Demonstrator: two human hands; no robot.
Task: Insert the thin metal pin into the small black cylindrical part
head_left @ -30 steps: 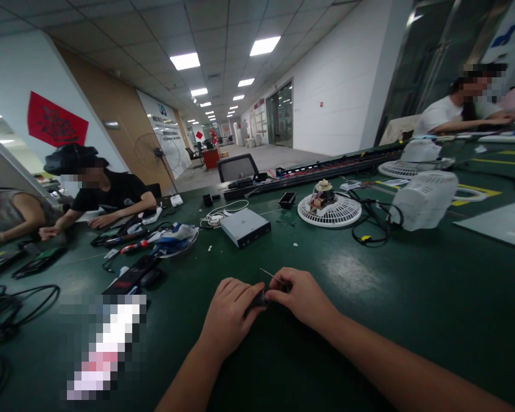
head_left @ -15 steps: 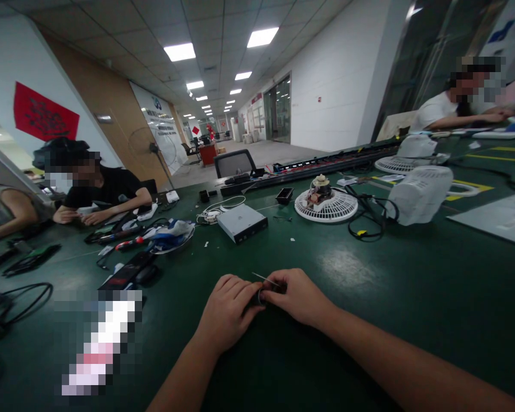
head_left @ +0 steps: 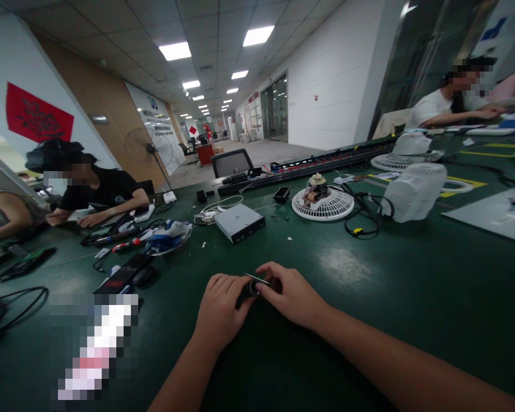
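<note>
My left hand (head_left: 224, 302) is closed on a small dark round part (head_left: 253, 288) near the middle of the green table. From the other side, my right hand (head_left: 288, 290) touches the same part with its fingertips. A thin metal rod (head_left: 256, 278) slants between the two hands, its right end at my right fingers. Beyond my hands lies a grey box-shaped drive (head_left: 239, 222) with a dark front. A white round fan grille (head_left: 323, 204) with a bared motor stands to the right of the drive. Much of the dark part is hidden by my fingers.
A white fan housing (head_left: 414, 191) with black cable stands at the right. Near the drive sits a small black tray (head_left: 282, 194). Tools, a phone (head_left: 126, 273) and cables (head_left: 12, 309) cover the left side. Two people sit at the left, others at the far right.
The dark round part now shows more between my hands. My right fingers have lifted slightly and spread around it. The whole view has shifted a little.
</note>
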